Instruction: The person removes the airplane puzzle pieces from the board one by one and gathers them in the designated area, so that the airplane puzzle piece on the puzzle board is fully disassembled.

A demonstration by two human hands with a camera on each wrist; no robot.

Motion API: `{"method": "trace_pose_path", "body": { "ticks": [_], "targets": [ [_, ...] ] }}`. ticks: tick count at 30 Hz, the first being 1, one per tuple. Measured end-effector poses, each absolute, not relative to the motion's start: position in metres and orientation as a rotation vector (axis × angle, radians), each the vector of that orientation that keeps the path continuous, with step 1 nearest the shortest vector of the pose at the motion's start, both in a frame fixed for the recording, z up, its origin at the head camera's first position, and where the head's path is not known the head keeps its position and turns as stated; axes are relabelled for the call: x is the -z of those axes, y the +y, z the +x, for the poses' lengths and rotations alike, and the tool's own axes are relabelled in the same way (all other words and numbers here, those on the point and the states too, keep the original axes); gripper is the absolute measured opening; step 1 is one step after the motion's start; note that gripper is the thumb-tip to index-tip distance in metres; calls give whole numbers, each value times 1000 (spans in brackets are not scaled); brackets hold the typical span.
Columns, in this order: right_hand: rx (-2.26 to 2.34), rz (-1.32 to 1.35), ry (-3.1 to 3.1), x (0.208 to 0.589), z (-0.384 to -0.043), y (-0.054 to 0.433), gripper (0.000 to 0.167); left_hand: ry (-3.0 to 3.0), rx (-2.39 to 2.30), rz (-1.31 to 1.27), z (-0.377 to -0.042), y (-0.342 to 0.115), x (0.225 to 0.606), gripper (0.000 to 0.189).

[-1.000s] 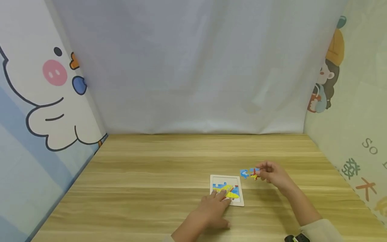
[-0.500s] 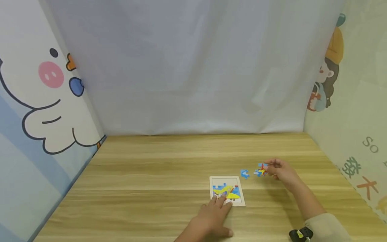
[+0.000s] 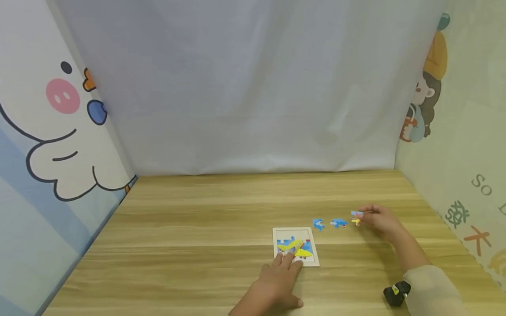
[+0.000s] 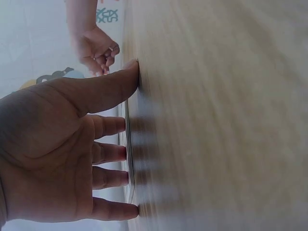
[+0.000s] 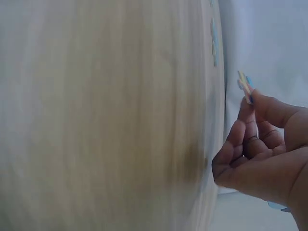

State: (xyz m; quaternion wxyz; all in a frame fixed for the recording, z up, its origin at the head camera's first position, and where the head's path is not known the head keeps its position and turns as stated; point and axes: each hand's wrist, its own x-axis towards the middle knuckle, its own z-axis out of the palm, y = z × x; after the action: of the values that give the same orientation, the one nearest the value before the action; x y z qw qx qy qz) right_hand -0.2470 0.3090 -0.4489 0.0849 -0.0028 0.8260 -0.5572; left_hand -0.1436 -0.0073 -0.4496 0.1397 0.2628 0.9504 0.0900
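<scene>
In the head view my right hand (image 3: 381,220) pinches a jigsaw piece (image 3: 356,218) printed blue, red and yellow. The right wrist view has this piece (image 5: 246,86) held between thumb and index finger, raised off the table. My left hand (image 3: 278,277) rests with spread, straight fingers on the near edge of a square puzzle board (image 3: 316,259). A yellow airplane on blue shows in the board's lower part, and its upper part is bare. Two blue pieces lie right of the board: one piece (image 3: 318,224) closer to it, another piece (image 3: 338,223) beside my right hand.
The wooden table (image 3: 189,245) meets a pale grey curtain (image 3: 253,96) at the back. A cartoon-printed panel (image 3: 71,145) stands at the left, another printed panel (image 3: 466,145) at the right. A black device (image 3: 396,293) sits at my right cuff.
My right hand has moved right with the pinched piece. A blue piece that overlapped it half a second ago now lies separately on the table. My left hand stays on the board.
</scene>
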Motion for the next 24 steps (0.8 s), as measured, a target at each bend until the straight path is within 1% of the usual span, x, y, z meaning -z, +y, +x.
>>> {"method": "trace_pose_path", "body": {
  "ticks": [10,15,20,24],
  "targets": [
    [1489,25,2557,461,-256,328,38,2759,-230,738,-143,-3,448,82],
    [1363,25,2652,461,-261,326,29,2752,-223,727,-144,-3,446,81],
    [1394,69,2624,457,-266,320,20,2753,-262,719,-143,-3,447,82],
    [1394,97,2588,455,-269,318,18,2761,-282,722,-143,-4,449,82]
  ]
}}
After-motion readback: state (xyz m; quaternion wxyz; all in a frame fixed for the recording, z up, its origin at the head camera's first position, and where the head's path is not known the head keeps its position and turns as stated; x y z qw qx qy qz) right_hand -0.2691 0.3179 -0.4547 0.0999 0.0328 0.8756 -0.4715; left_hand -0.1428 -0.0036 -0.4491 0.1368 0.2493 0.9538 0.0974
